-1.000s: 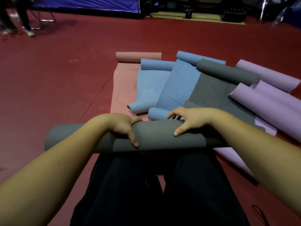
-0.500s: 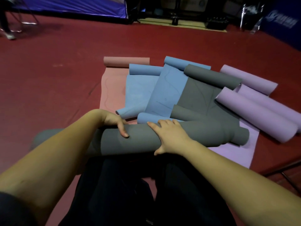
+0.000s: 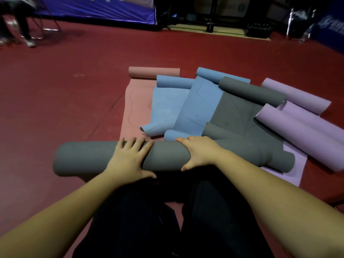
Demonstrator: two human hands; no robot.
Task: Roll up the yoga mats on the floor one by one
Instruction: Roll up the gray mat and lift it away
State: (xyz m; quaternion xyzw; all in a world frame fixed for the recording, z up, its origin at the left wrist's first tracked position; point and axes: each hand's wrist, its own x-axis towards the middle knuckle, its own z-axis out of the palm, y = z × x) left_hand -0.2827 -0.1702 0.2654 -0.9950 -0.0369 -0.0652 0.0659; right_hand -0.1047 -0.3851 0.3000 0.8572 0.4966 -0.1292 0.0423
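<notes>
Far off at the left, someone's legs (image 3: 22,21) stood on the red floor (image 3: 65,101), near a blue banner (image 3: 96,8); the picture there was blurry.

Close to the person, a big grey roll (image 3: 83,159) lay flat across the front of their dark trousers (image 3: 130,220); it was one yoga mat, rolled up thick; its left end stuck out over the floor, and its right end looked uneven, with a thinner part poking out.

The left hand (image 3: 128,159) lay on top of the grey roll with its fingers spread wide and nearly straight; it pressed down on the roll and did not wrap around it; the thumb pointed along the near side.

Behind that hand a pink mat (image 3: 134,101) lay partly open, with its far end rolled; beside it two blue mats (image 3: 167,107) lay half open and crossed over each other, with curled ends.

The right hand (image 3: 199,155) lay over the top of the grey roll too; its fingers bent over the far side and its thumb hooked under the near side, so it held the roll.

Further right another grey mat (image 3: 234,112) lay half open; past it purple mats (image 3: 297,131) lay on the floor, rolled and touching each other.
</notes>
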